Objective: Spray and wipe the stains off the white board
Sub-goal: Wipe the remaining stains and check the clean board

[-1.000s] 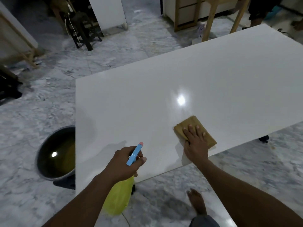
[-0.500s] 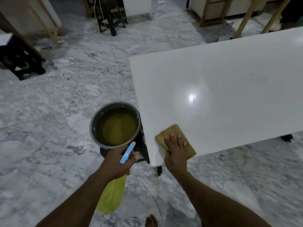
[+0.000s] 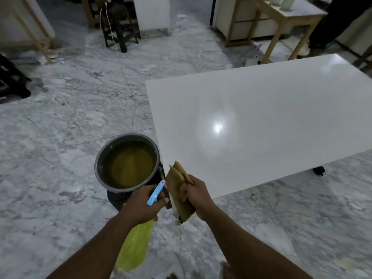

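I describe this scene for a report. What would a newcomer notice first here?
Probably the large white board, glossy with a lamp reflection, filling the right side. Next, the round pot of murky yellow-brown liquid beside its left corner. In front, the right hand grips a brown cloth, and the left hand a yellow spray bottle.

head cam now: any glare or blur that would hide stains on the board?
Head view: a bright ceiling-light hotspot glares on the white board with a washed halo around it, and a second, fainter sheen sits at its far right corner; room light is dim; the frame edges are smeared, the floor at lower right most; the bucket stays sharp.
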`<state>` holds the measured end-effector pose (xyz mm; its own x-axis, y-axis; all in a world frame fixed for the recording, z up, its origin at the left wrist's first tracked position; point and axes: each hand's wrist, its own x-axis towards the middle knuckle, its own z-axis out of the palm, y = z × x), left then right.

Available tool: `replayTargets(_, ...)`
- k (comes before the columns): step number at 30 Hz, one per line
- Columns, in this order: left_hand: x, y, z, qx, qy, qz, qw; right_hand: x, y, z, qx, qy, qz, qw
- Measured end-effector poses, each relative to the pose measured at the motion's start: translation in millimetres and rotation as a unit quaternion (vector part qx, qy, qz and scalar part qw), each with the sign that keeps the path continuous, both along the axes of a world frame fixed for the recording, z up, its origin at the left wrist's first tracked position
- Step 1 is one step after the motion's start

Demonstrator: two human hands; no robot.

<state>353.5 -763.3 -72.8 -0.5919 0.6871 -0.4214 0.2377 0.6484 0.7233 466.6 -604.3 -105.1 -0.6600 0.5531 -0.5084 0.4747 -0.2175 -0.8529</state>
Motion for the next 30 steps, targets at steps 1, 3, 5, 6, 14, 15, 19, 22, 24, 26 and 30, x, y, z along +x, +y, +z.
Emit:
replayTargets(1, 3, 14, 5, 0.009, -0.001, -0.012, 1.0, 8, 14, 10, -0.077, 0.0, -0.039, 0.996)
replayTargets(3, 10, 44, 16, 0.019, 0.004, -0.041, 0.999, 31, 53, 24, -0.193, 0.002, -0.124, 0.973)
replayTargets(5, 19, 79, 29, 0.02, -0.001, -0.065, 0.998, 64, 100, 36, -0.261, 0.024, -0.193, 0.946)
replayTargets(6, 25, 97, 34, 0.017, -0.004, -0.078, 0.997, 84, 124, 40, -0.278, 0.04, -0.213, 0.936)
replayTargets(14, 134, 286, 64, 0.014, 0.008, -0.183, 0.983, 256, 326, 71, -0.246, 0.092, -0.266, 0.927)
replayTargets(15, 153, 317, 67, 0.02, 0.012, -0.198, 0.98, 279, 355, 79, -0.233, 0.091, -0.272, 0.929)
replayTargets(19, 227, 432, 85, 0.05, 0.024, -0.248, 0.967, 361, 456, 108, -0.186, 0.075, -0.318, 0.927)
replayTargets(22, 278, 502, 99, 0.076, 0.02, -0.288, 0.954, 413, 514, 133, -0.164, 0.092, -0.351, 0.917)
replayTargets(24, 303, 539, 106, 0.084, 0.016, -0.317, 0.945, 441, 549, 140, -0.15, 0.111, -0.372, 0.909)
replayTargets(26, 322, 577, 109, 0.084, 0.011, -0.343, 0.935, 466, 584, 141, -0.132, 0.11, -0.384, 0.907)
replayTargets(30, 337, 649, 112, 0.076, 0.015, -0.379, 0.922, 494, 636, 140, -0.111, 0.081, -0.398, 0.907)
